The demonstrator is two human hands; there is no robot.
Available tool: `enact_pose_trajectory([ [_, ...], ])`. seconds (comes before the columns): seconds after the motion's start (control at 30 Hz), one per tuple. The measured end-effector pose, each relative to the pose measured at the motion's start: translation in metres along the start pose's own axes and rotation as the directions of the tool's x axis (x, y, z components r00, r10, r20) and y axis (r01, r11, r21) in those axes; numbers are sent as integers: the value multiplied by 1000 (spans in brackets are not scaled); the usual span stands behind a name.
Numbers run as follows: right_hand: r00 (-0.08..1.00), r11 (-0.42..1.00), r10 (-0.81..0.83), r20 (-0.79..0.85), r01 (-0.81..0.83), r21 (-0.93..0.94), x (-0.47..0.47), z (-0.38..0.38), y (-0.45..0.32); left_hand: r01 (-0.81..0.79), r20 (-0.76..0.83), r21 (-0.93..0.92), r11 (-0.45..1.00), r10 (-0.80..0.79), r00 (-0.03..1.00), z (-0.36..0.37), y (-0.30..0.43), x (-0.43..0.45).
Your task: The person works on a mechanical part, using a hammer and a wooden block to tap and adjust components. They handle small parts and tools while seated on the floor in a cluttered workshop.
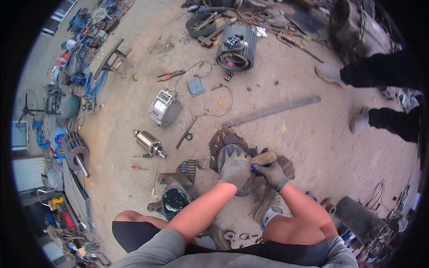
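My left hand [234, 164], in a grey work glove, lies palm down on a dark, grimy metal part [224, 137] on the concrete, fingers over it. My right hand [274, 174], also gloved, grips a worn wooden piece [264, 159] that looks like a brush or tool handle; its working end is hidden near the left glove. More of the dark part shows beyond the right glove. Left of my forearm stands a lugged metal housing [160, 178] with dark liquid [174, 202] inside.
A small motor rotor [147, 142], screwdriver [137, 167], grey metal-cased device [164, 107], pliers [171, 75] and finned motor stator [238, 47] lie ahead. A long metal bar [271, 112] crosses the floor. Another person's shoes [330, 75] are at right. Bearings [230, 236] lie between my feet.
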State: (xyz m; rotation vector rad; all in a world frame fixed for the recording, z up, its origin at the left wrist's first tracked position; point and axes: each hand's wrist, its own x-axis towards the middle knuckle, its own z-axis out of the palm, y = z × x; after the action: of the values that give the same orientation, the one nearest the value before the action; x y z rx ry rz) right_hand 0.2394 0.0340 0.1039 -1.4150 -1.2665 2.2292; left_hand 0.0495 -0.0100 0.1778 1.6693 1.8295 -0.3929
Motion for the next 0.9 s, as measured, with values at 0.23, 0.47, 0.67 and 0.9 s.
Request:
enact_pose_trajectory([
  [0.23,992,968,1,128,31,-248,1,-22,-9,2,-40,-87,996,-5,999,11,-4,4],
  [0.47,959,455,281,-37,-167,-875,30,-110,-140,-28,-55,-38,999,26,998,8,-1,-3],
  [0.67,959,550,-167,228,282,-786,95,-32,-243,-20,-63,-117,993,13,998,12,-3,-3],
  [0.9,809,227,-366,460,558,-798,243,98,-269,-21,-29,-89,996,19,999,8,-3,-2],
])
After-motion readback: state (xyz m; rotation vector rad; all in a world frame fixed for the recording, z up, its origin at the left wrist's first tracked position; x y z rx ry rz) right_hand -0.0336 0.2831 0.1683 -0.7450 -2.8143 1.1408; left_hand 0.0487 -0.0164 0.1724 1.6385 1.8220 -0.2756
